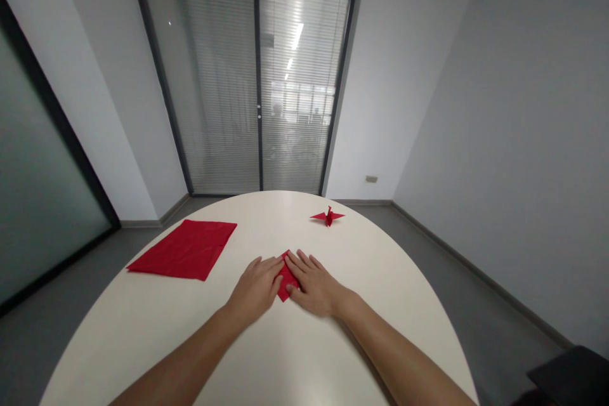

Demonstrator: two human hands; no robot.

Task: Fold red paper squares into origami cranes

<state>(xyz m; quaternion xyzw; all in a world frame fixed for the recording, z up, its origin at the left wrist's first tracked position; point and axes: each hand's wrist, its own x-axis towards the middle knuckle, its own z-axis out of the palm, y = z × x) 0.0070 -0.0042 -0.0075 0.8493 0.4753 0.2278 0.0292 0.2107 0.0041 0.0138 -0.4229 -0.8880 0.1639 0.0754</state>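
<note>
A small piece of folded red paper (pixel 287 284) lies flat on the table in front of me, shaped like a diamond where it shows. My left hand (pixel 255 283) rests on its left side, fingers stretched toward the upper corner. From the other side my right hand (pixel 314 284) lies over the right part, palm down with the fingers spread. Both hands press on the paper rather than wrap round it, and they cover its side edges. Farther back on the right stands a finished red paper crane (pixel 328 217) with its wings out.
The round white table (pixel 266 216) carries a larger stack of red paper sheets (pixel 185 250) at the left. Beyond the table are a glass partition with blinds (pixel 214 76) and a white wall. A dark object, perhaps a chair (pixel 575 374), shows at the lower right.
</note>
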